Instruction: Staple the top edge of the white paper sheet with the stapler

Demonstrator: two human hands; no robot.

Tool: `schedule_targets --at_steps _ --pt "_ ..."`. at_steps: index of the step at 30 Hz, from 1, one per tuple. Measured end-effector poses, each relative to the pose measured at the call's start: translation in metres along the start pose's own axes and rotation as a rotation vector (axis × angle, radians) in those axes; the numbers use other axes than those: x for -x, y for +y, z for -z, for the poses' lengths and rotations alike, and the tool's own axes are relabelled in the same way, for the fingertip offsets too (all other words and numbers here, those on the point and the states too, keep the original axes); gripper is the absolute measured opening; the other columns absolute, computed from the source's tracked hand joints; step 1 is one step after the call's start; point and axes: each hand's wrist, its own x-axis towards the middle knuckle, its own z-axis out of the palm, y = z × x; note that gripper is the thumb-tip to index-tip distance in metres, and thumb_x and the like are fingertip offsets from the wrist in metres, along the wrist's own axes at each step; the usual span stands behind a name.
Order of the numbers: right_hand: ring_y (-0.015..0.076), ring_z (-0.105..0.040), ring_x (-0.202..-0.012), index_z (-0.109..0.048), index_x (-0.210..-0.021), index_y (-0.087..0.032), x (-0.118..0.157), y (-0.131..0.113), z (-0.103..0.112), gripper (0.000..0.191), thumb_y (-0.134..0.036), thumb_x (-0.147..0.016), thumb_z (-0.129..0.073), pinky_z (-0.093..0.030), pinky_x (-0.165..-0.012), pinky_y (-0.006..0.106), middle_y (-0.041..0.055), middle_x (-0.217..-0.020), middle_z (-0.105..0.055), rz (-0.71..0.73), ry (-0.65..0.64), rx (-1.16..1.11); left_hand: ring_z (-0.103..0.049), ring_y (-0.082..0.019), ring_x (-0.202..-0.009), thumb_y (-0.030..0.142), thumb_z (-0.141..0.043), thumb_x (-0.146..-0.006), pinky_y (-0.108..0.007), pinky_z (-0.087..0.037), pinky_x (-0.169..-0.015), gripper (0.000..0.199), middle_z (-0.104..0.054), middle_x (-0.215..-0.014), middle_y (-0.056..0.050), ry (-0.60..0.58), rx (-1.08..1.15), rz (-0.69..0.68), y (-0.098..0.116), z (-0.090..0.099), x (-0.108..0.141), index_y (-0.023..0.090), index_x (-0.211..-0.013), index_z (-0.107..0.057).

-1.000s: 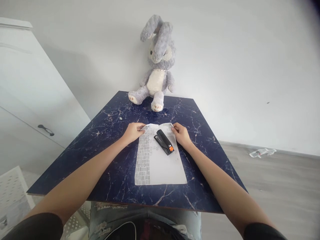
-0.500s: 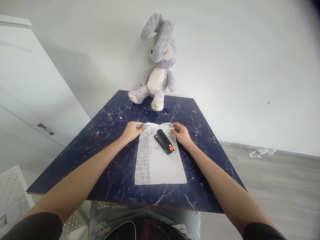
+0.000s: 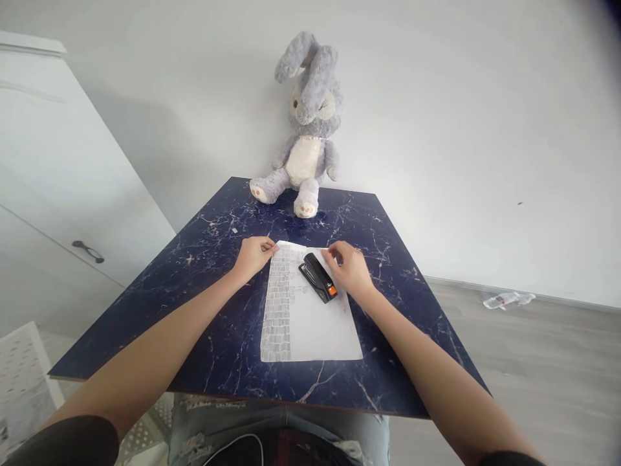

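Note:
A white sheet of paper [image 3: 323, 336] lies on the dark blue marbled table, with dense printed rows down its left side. On its upper half rests a black stapler [image 3: 317, 277] with an orange patch at its near end, set at a slant. My left hand [image 3: 253, 255] pinches the sheet's far left corner between thumb and fingers. At the far right part of the sheet, my right hand [image 3: 350, 266] is closed with thumb and forefinger at the top edge, just beside the stapler. The far right corner is hidden by that hand.
A grey plush rabbit [image 3: 308, 129] sits at the back of the table [image 3: 208, 259] against the wall. A white cabinet [image 3: 72, 168] stands to the left. Clear plastic packaging [image 3: 507, 300] lies on the floor at right. A small pale scrap [image 3: 235, 230] is on the table.
My right hand has shifted left along the paper's top edge, closer to the stapler. The raised far edge of the paper now sits flatter. My left hand has barely moved.

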Motion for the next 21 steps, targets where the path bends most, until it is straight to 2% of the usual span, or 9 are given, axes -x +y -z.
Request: schedule_targets --at_steps 2,4,6,8,11,14,17,19,21 --pt "0.0234 -0.063 -0.073 -0.064 -0.097 -0.023 0.012 -0.019 -0.003 0.03 -0.053 -0.095 -0.064 -0.041 -0.066 0.034 0.0082 -0.09 -0.07 -0.054 -0.167 0.002 -0.074 -0.023 -0.072 0.04 -0.076 -0.081 -0.034 -0.059 -0.071 0.021 -0.078 -0.077 -0.006 -0.014 0.005 0.007 0.0 0.0 0.0 0.02 -0.081 -0.078" --pt "0.0244 -0.063 -0.071 -0.063 -0.103 -0.023 0.023 -0.031 -0.009 0.029 -0.045 -0.088 -0.073 -0.039 -0.062 0.034 0.0098 -0.092 -0.071 -0.044 -0.228 0.069 -0.074 -0.023 -0.073 0.039 -0.075 -0.081 -0.033 -0.058 -0.07 0.019 -0.078 -0.077 -0.006 -0.016 0.008 0.003 -0.001 -0.001 0.0 0.02 -0.081 -0.078" --pt "0.0253 -0.063 -0.072 -0.063 -0.108 -0.023 0.029 -0.036 -0.014 0.024 -0.029 -0.086 -0.072 -0.041 -0.063 0.034 0.0106 -0.094 -0.072 0.006 -0.221 0.102 -0.074 -0.022 -0.072 0.038 -0.073 -0.082 -0.032 -0.057 -0.07 0.018 -0.078 -0.077 -0.005 -0.001 -0.004 -0.011 -0.005 0.0 -0.002 0.021 -0.08 -0.078" --pt "0.0261 -0.065 -0.078 -0.064 -0.114 -0.024 0.03 -0.035 -0.017 0.03 -0.017 -0.086 -0.066 -0.046 -0.068 0.036 0.0102 -0.098 -0.073 0.052 -0.191 0.06 -0.073 -0.022 -0.072 0.037 -0.072 -0.083 -0.031 -0.057 -0.07 0.017 -0.078 -0.077 -0.005 0.011 -0.02 -0.016 -0.009 0.001 -0.006 0.021 -0.079 -0.078" --pt "0.0287 -0.068 -0.094 -0.065 -0.127 -0.025 0.025 -0.028 -0.017 0.04 -0.014 -0.088 -0.063 -0.053 -0.083 0.042 0.0106 -0.11 -0.073 0.112 -0.119 -0.061 -0.074 -0.023 -0.074 0.034 -0.07 -0.085 -0.033 -0.058 -0.075 0.016 -0.078 -0.08 -0.005 -0.003 -0.029 0.005 -0.014 0.004 -0.01 0.02 -0.082 -0.079" --pt "0.0304 -0.065 -0.106 -0.062 -0.139 -0.027 0.018 -0.019 -0.016 0.046 -0.016 -0.094 -0.059 -0.053 -0.095 0.048 0.0104 -0.117 -0.072 0.208 -0.118 -0.103 -0.075 -0.025 -0.091 0.027 -0.065 -0.089 -0.036 -0.06 -0.087 0.023 -0.079 -0.1 -0.008 -0.014 -0.057 -0.054 -0.009 0.006 -0.011 0.02 -0.103 -0.081" --pt "0.0311 -0.064 -0.108 -0.057 -0.147 -0.027 0.014 -0.012 -0.019 0.05 -0.016 -0.098 -0.056 -0.052 -0.097 0.051 0.0113 -0.119 -0.072 0.294 -0.188 -0.017 -0.067 -0.027 -0.12 0.026 -0.059 -0.095 -0.042 -0.052 -0.108 0.037 -0.07 -0.129 -0.011 0.0 -0.132 -0.246 0.004 0.008 -0.007 0.021 -0.129 -0.073" --pt "0.0318 -0.064 -0.11 -0.055 -0.149 -0.026 0.013 -0.009 -0.022 0.051 -0.016 -0.099 -0.056 -0.052 -0.096 0.052 0.0121 -0.123 -0.071 0.316 -0.219 0.04 -0.061 -0.026 -0.13 0.028 -0.053 -0.101 -0.043 -0.044 -0.118 0.037 -0.066 -0.137 -0.011 -0.102 -0.145 -0.367 0.011 0.007 -0.004 0.022 -0.133 -0.07" --pt "0.032 -0.065 -0.112 -0.056 -0.15 -0.025 0.011 -0.007 -0.024 0.052 -0.015 -0.099 -0.056 -0.052 -0.097 0.052 0.0126 -0.124 -0.071 0.314 -0.228 0.052 -0.061 -0.025 -0.132 0.03 -0.048 -0.104 -0.042 -0.042 -0.12 0.037 -0.066 -0.139 -0.01 -0.274 -0.114 -0.416 0.014 0.006 -0.001 0.023 -0.132 -0.071"
